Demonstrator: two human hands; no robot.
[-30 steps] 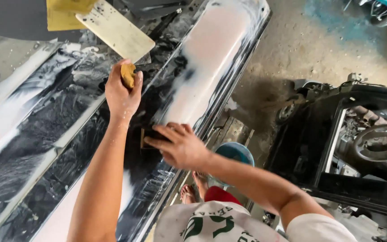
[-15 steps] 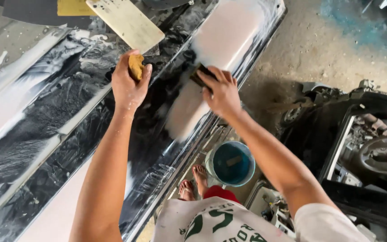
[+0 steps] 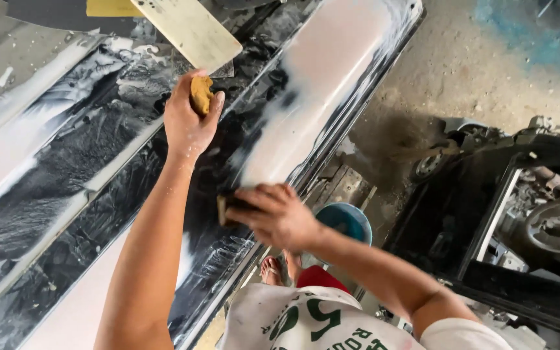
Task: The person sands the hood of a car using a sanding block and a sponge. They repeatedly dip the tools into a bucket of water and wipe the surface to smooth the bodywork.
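Note:
A long black car body panel (image 3: 92, 168) lies in front of me, wet and streaked with white sanding slurry. My left hand (image 3: 186, 120) is raised over it and squeezes a small yellow sponge (image 3: 200, 94). My right hand (image 3: 277, 214) presses a dark sanding block (image 3: 227, 206) flat on the panel near its lower edge. A pale, whitish patch (image 3: 306, 104) of sanded surface runs up the panel beyond the right hand.
A tan sanding board (image 3: 189, 29) and a yellow sheet (image 3: 111, 8) lie at the panel's far end. A blue bucket (image 3: 345, 223) stands on the floor by my sandalled feet (image 3: 273, 269). A dark engine bay (image 3: 539, 220) sits at the right on the concrete floor.
My right hand has slid back down the panel with the sanding block, after reaching up toward the pale patch half a second ago. The left hand stays raised with the sponge.

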